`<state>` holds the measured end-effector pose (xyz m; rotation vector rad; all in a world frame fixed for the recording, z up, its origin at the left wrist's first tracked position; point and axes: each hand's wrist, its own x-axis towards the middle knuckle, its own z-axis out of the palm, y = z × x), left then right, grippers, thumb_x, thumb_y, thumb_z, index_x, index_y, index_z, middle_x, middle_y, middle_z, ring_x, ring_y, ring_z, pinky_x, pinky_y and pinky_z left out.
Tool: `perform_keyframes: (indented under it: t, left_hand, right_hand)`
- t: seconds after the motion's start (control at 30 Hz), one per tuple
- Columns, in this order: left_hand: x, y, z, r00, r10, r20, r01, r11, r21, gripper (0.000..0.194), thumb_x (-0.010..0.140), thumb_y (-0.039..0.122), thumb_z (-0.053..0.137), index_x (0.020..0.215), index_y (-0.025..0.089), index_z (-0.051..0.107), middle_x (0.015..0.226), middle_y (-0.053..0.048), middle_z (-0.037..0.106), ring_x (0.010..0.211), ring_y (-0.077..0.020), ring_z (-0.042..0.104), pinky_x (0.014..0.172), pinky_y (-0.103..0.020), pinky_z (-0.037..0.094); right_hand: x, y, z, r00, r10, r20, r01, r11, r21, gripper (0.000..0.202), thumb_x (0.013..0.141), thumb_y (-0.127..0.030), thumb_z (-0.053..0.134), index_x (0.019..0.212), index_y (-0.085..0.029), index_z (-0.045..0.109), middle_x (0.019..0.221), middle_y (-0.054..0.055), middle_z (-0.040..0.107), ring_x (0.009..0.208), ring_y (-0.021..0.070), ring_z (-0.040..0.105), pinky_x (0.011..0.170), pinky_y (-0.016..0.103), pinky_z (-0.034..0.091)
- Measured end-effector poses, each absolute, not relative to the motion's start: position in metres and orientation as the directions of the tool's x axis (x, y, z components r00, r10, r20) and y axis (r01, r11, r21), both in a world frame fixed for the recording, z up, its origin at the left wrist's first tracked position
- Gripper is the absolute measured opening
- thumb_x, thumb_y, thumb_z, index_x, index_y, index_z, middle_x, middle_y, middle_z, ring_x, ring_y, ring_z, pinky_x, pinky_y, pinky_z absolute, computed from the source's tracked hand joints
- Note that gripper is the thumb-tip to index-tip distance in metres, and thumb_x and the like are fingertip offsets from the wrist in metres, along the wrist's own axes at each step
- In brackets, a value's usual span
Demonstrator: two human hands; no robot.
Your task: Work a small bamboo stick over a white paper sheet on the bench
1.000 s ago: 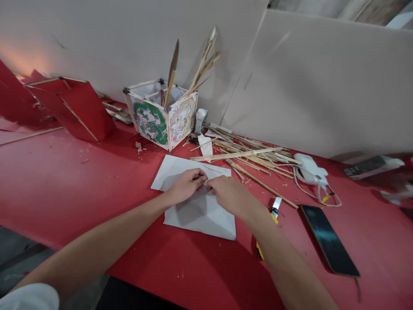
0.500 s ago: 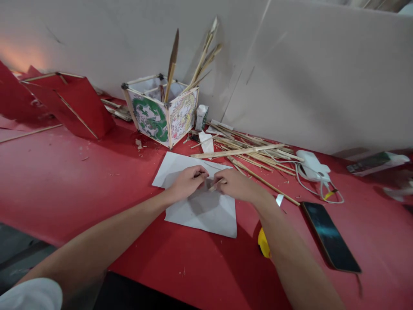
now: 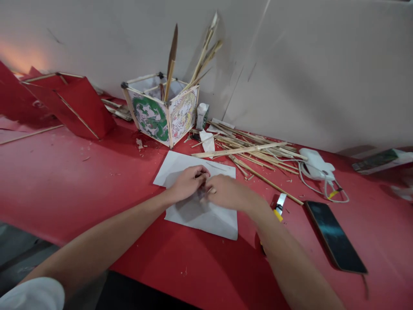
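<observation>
Over the white paper (image 3: 200, 221) on the red table, my two hands are close together. My left hand (image 3: 189, 184) is closed in a pinch; whatever lies between its fingertips is too small and dark to make out. My right hand (image 3: 226, 191) is closed around a small pale stick (image 3: 211, 190), whose end shows at the fingers. The right fingertips are blurred and lie right by the left ones. Partly hidden under my right forearm is a yellow utility knife (image 3: 278, 215) with its blade out.
Behind the paper lies a pile of bamboo strips (image 3: 258, 150). A dragon-painted box frame (image 3: 150, 118) holding sticks stands by the wall, with a red paper frame (image 3: 80, 107) to its left. On the right are a phone (image 3: 335, 237) and a white charger (image 3: 316, 163) with its cable.
My right hand has shifted slightly left and down, closer to my left hand, and has turned. More of the knife's blade end shows past my forearm. My left hand stays nearly in place.
</observation>
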<state>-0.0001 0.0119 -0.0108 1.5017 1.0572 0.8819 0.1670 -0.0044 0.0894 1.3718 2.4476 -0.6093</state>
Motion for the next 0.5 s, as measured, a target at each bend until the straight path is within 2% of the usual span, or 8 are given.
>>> perform_keyframes:
  t: [0.07, 0.13, 0.2, 0.27, 0.37, 0.43, 0.5]
  left_hand:
    - [0.001, 0.012, -0.01, 0.339, 0.94, -0.03, 0.197, -0.04, 0.98, 0.014, 0.09, 0.03, 0.055, 0.09, 0.019, 0.063, 0.07, 0.001, 0.061, 0.061, -0.0119, 0.055, 0.058, -0.025, 0.041]
    - [0.001, 0.012, -0.009, 0.346, 0.937, -0.053, 0.205, -0.021, 0.978, 0.014, 0.09, 0.03, 0.054, 0.091, 0.019, 0.063, 0.07, 0.001, 0.061, 0.06, -0.0121, 0.057, 0.058, -0.025, 0.043]
    - [0.001, 0.011, -0.008, 0.345, 0.937, -0.053, 0.222, -0.027, 0.975, 0.015, 0.09, 0.03, 0.054, 0.091, 0.019, 0.063, 0.07, 0.001, 0.061, 0.06, -0.0122, 0.056, 0.058, -0.025, 0.042]
    - [0.001, 0.01, -0.008, 0.346, 0.938, -0.035, 0.211, -0.041, 0.977, 0.014, 0.09, 0.03, 0.054, 0.09, 0.019, 0.063, 0.069, 0.001, 0.06, 0.061, -0.0124, 0.055, 0.057, -0.025, 0.04]
    - [-0.001, 0.009, -0.008, 0.36, 0.933, 0.005, 0.083, -0.037, 0.996, 0.013, 0.088, 0.029, 0.058, 0.089, 0.017, 0.063, 0.074, 0.0, 0.061, 0.064, -0.0119, 0.054, 0.059, -0.025, 0.039]
    - [-0.002, 0.009, -0.008, 0.36, 0.933, 0.023, 0.026, -0.034, 0.999, 0.013, 0.086, 0.029, 0.059, 0.089, 0.017, 0.063, 0.076, 0.001, 0.061, 0.066, -0.0116, 0.054, 0.06, -0.024, 0.039]
    - [-0.001, 0.01, -0.008, 0.349, 0.937, 0.018, 0.064, -0.043, 0.997, 0.013, 0.087, 0.028, 0.058, 0.09, 0.017, 0.064, 0.075, 0.001, 0.062, 0.065, -0.0117, 0.054, 0.06, -0.024, 0.039]
  right_hand:
    - [0.186, 0.016, 0.088, -0.413, 0.83, -0.375, 0.91, 0.364, -0.197, 0.022, 0.088, -0.026, 0.053, 0.082, -0.019, 0.073, 0.085, 0.007, 0.074, 0.073, 0.0168, 0.061, 0.057, 0.027, 0.032]
    - [0.196, 0.026, 0.087, -0.322, 0.894, -0.311, 0.947, 0.305, -0.102, 0.022, 0.086, -0.025, 0.054, 0.088, -0.017, 0.075, 0.093, 0.011, 0.075, 0.082, 0.021, 0.065, 0.061, 0.028, 0.035]
    - [0.19, 0.02, 0.085, -0.285, 0.924, -0.254, 0.956, 0.295, -0.001, 0.026, 0.087, -0.022, 0.052, 0.091, -0.014, 0.076, 0.097, 0.017, 0.075, 0.088, 0.0259, 0.067, 0.065, 0.03, 0.037]
    - [0.172, 0.002, 0.084, -0.324, 0.914, -0.244, 0.94, 0.339, 0.02, 0.029, 0.086, -0.017, 0.048, 0.096, -0.012, 0.075, 0.097, 0.019, 0.075, 0.085, 0.0263, 0.067, 0.067, 0.032, 0.038]
    - [0.142, -0.026, 0.083, -0.52, 0.815, -0.256, 0.849, 0.526, -0.049, 0.028, 0.085, -0.015, 0.048, 0.094, -0.013, 0.074, 0.088, 0.015, 0.074, 0.077, 0.0227, 0.065, 0.064, 0.031, 0.035]
    - [0.136, -0.032, 0.083, -0.612, 0.735, -0.291, 0.79, 0.59, -0.168, 0.022, 0.085, -0.017, 0.049, 0.082, -0.015, 0.071, 0.08, 0.01, 0.072, 0.068, 0.0181, 0.06, 0.058, 0.03, 0.03]
    - [0.144, -0.024, 0.082, -0.649, 0.681, -0.339, 0.76, 0.566, -0.319, 0.019, 0.084, -0.022, 0.054, 0.071, -0.018, 0.066, 0.072, 0.005, 0.068, 0.063, 0.0143, 0.054, 0.055, 0.029, 0.026]
